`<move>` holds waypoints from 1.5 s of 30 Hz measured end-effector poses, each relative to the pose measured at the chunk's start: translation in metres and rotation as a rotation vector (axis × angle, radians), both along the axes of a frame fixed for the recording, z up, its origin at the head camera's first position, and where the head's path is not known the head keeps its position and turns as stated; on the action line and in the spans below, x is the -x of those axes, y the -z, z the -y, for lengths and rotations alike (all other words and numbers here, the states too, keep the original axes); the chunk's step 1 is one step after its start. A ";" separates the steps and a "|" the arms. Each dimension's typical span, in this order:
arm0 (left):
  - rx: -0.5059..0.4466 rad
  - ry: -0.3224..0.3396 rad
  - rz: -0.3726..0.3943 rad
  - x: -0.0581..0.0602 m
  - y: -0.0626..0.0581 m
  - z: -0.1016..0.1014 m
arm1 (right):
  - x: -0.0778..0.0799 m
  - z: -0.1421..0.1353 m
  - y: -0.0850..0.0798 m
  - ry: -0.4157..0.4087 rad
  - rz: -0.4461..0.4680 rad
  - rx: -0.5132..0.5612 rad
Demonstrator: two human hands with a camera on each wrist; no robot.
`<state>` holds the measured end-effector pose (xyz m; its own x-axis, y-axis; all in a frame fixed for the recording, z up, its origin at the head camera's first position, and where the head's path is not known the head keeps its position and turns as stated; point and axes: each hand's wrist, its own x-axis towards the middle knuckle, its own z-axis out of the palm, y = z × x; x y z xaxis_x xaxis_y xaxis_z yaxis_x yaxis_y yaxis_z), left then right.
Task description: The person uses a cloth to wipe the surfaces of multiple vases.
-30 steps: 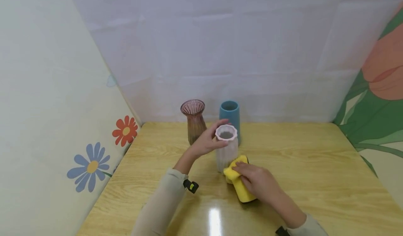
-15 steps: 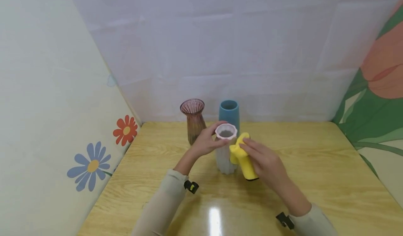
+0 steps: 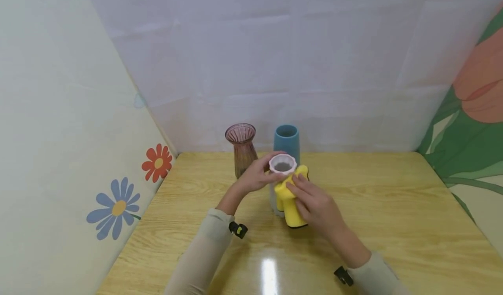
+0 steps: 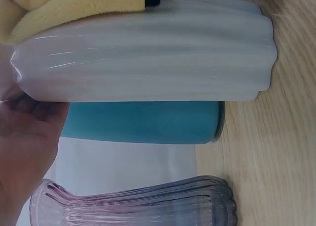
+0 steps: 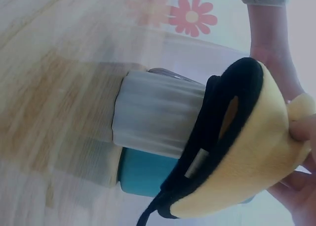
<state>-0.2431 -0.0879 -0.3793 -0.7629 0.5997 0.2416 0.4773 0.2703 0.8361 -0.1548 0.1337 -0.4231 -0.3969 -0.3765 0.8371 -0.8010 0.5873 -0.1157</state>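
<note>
A white fluted vase [image 3: 277, 202] with a scalloped rim stands upright on the table. My left hand [image 3: 256, 176] grips it around the top, thumb on the near side and fingers on the far side. In my right hand [image 3: 323, 205] is a bunched yellow plush cleaning mitt [image 3: 292, 209] with black edging, pinched between fingers and thumb. The mitt lies against the vase's near right side, below the rim, and hides part of it. From the right wrist view, the mitt's black-bound opening [image 5: 217, 132] and a loose black loop show.
Behind the white vase stands a blue vase [image 3: 288, 144]. A pinkish ribbed glass vase [image 3: 243, 155] with a flared mouth is at the back left, partly behind my left hand. The wooden table [image 3: 377, 190] meets a white sheet-covered wall [image 3: 251, 67] at the back.
My right hand has carried the mitt up from the vase's lower part, swung it right, then brought it back left against the upper side. My left hand keeps its hold.
</note>
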 end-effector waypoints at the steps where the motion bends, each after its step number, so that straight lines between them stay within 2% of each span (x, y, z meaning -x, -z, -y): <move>1: -0.004 0.007 0.005 0.000 0.000 0.000 | -0.001 0.001 0.000 0.008 0.007 -0.001; 12: -0.036 0.072 0.035 0.003 -0.001 0.000 | -0.008 0.007 0.002 0.037 -0.020 0.017; 21: -0.051 0.076 0.050 0.004 0.001 0.000 | -0.011 0.008 0.009 0.023 -0.025 0.033; 30: -0.061 0.095 0.033 0.006 0.002 0.002 | -0.014 0.009 0.017 0.007 -0.009 0.050; 40: -0.091 0.122 0.061 0.009 0.005 0.003 | -0.015 0.005 0.032 -0.011 0.027 0.042; 45: -0.113 0.127 0.078 0.009 0.007 0.003 | -0.016 0.004 0.036 -0.013 0.053 -0.001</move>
